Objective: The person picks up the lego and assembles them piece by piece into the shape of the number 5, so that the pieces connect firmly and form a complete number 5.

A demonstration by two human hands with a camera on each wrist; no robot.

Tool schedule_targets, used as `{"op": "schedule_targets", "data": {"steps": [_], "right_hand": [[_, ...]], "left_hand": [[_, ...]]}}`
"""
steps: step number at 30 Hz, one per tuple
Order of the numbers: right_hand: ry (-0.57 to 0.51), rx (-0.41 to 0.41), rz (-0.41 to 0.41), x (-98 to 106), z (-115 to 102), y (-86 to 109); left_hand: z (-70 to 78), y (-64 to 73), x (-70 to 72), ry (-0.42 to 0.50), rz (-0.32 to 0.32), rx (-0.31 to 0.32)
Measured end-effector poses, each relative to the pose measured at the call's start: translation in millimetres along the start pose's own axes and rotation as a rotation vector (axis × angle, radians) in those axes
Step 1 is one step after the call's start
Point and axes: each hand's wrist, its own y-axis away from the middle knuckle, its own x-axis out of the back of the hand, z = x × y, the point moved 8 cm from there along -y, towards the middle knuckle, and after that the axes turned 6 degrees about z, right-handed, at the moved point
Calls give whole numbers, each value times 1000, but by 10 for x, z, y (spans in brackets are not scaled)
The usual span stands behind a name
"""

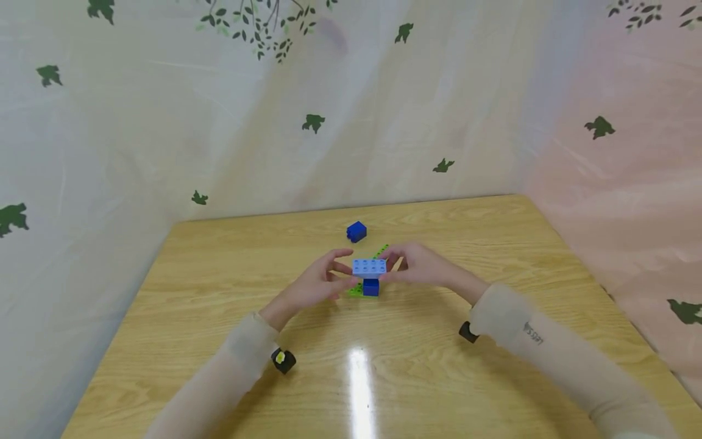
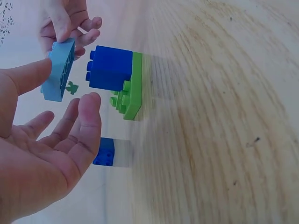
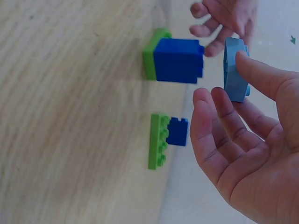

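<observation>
A light blue brick with studs on top is held level between my two hands. My left hand pinches its left end, the thumb pressed against it. At the other end my right hand grips it, with the thumb on its side and fingertips below. Just under the light blue brick, apart from it in the wrist views, stands a dark blue brick on a green plate. A second green strip with studs lies beyond, partly hidden by my right hand in the head view.
Another dark blue brick lies on its side farther back on the wooden table. A cloth backdrop with leaf prints rises behind the table. Dark wrist devices hang at both cuffs.
</observation>
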Motion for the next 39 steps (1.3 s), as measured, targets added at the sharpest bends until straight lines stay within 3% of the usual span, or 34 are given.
{"op": "schedule_targets", "data": {"steps": [15, 32, 39], "right_hand": [[3, 8, 13, -220, 28, -11], [5, 57, 13, -231, 63, -16], [-43, 18, -10, -242, 106, -18]], "left_hand": [[-132, -9, -12, -32, -7, 23], [-210, -27, 14, -30, 4, 47], [-229, -35, 15, -29, 5, 49]]}}
